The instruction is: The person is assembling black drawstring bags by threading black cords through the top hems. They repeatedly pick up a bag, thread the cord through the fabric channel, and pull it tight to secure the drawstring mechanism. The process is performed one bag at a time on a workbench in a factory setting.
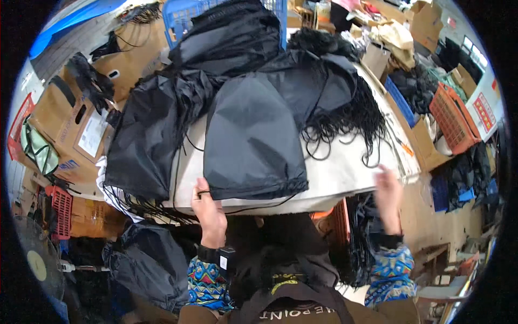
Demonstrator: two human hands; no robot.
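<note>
A black drawstring bag (253, 135) lies flat in front of me, its gathered edge toward me. My left hand (209, 213) pinches the bag's near left corner, where a dark cord shows by the fingers. From there a thin black cord (264, 209) runs right along the table's near edge. My right hand (388, 194) is in the air off the table's right front corner, apart from the bag. Its fingers are smeared by motion, and I cannot make out anything in them.
More black bags (143, 140) are heaped at the left, with others (232, 38) piled by a blue crate (175, 21). Loose cords (372, 121) hang at the right of the white tabletop (345, 173). Cardboard boxes (70, 124) stand left; an orange basket (456, 119) stands right.
</note>
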